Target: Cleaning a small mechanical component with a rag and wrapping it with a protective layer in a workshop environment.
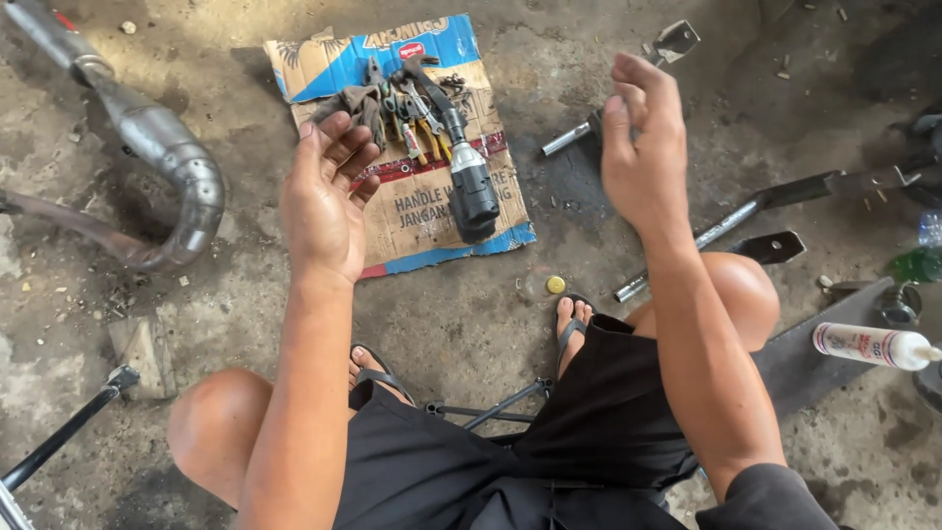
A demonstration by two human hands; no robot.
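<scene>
Hovering empty with fingers spread, the left hand and right hand flank a creased brown-and-blue cardboard sheet bearing a black power tool, upper centre on rough concrete floor.

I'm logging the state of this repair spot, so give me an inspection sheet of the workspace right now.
Surface: stained, gritty concrete floor, with a flattened cardboard sheet laid on it.
Job's things: black power driver and a pile of pliers and small hand tools on the cardboard.
Clutter: curved metal exhaust pipe, metal rods and brackets, white squeeze tube, yellow cap.
Grips: left hand open, empty, above the cardboard edge; right hand open, empty, raised.
Cables: nothing seen.
Surroundings: person squatting in sandals and dark shorts; black stand leg at lower left.
</scene>
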